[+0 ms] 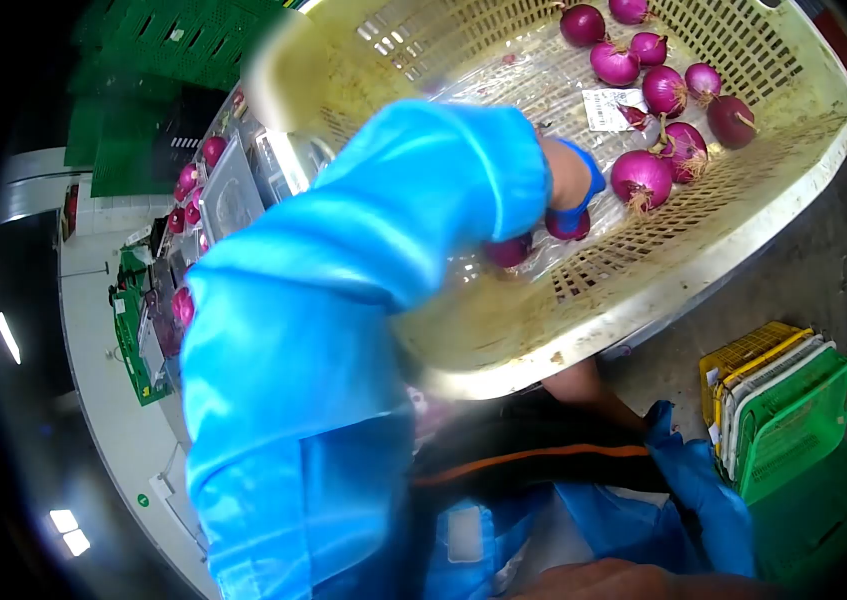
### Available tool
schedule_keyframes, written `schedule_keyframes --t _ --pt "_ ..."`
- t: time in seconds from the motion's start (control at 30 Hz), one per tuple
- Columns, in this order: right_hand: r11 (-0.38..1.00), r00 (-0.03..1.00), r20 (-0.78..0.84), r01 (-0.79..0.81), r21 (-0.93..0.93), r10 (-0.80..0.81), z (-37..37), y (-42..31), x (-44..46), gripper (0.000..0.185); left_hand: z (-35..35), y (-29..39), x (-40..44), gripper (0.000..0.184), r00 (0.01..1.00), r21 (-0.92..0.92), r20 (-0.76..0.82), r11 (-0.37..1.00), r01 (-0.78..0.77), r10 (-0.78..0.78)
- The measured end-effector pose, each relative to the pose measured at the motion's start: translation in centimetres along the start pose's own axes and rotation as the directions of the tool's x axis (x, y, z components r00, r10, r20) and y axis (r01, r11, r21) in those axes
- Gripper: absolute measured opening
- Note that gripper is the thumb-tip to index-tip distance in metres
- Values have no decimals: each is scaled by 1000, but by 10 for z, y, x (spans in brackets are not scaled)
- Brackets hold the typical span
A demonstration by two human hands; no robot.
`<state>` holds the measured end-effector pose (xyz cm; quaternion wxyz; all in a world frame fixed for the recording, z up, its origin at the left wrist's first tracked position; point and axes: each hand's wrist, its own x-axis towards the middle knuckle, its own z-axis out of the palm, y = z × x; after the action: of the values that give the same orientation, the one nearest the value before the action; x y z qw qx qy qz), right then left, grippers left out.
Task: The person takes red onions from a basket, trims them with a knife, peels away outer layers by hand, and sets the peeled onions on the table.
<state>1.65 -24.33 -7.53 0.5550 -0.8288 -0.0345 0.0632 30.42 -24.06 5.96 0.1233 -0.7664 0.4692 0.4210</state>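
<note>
My left arm, in a shiny blue sleeve, reaches across into a dirty pale-yellow slotted crate (533,367). My blue-gloved left hand (575,188) is partly hidden by the sleeve. Its fingers are closed around a red onion (569,228); another onion (509,250) lies beside it, close to the cuff. Several red onions (641,180) with dry roots rest on clear plastic film toward the far side, around a white printed label (611,109). Below the crate's near edge, a bare forearm, which I take for my right hand's (583,385), runs up behind the rim; its fingers are hidden.
Stacked yellow, white and green crates (793,420) stand on the floor at right. More red onions (186,185) lie on a work surface at left, near a grey tray (233,185). Green crates (183,40) are piled at upper left. The view is strongly tilted.
</note>
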Motion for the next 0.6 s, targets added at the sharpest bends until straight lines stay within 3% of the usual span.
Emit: schedule_keyframes --t 0.03,0.13,0.23,0.27,0.3,0.33,0.37,0.4,0.43,0.5,0.57,0.6 --pt "1000 1000 -20 -3 -1 3 -10 -11 0 31 0 14 12 38 976 71 172 990 123 -133" --pt "999 996 -77 -36 0 36 -16 -17 -7 27 51 -13 57 29 986 144 139 983 -112 92" --pt "999 987 -162 -32 -34 26 -21 -26 -13 19 38 -9 32 29 997 307 24 948 -79 75" --pt "999 986 -166 -12 -42 5 -25 -31 -14 18 19 -17 6 32 989 16 -55 991 -135 136" --pt "999 986 -168 8 -51 -17 -27 -36 -18 17 -2 -5 -23 43 981 56 -174 995 -77 85" --pt "999 986 -168 15 -46 -23 -28 -40 -22 16 -11 -15 -39 56 926 -26 -364 992 -123 105" --pt "999 986 -164 25 -41 -32 -28 -44 -25 16 -23 -23 -63 66 886 -196 -452 957 -213 104" --pt "998 986 -158 41 -37 -47 -29 -49 -27 17 -37 -21 -95 68 880 -371 -473 898 -237 37" --pt "997 981 -180 59 -39 -65 -28 -53 -29 17 -33 -27 -119 66 866 -642 -499 658 -394 31" --pt "994 971 -211 103 -38 -108 -23 -61 -32 18 -15 -28 -166 70 757 -681 -653 412 -606 34" --pt "986 959 -230 156 -63 -166 -20 -70 -31 21 13 -19 -215 73 767 -766 -642 60 -641 -6" --pt "980 950 -243 191 -47 -197 -20 -79 -30 21 33 -18 -231 71 753 -753 -658 33 -657 -17"
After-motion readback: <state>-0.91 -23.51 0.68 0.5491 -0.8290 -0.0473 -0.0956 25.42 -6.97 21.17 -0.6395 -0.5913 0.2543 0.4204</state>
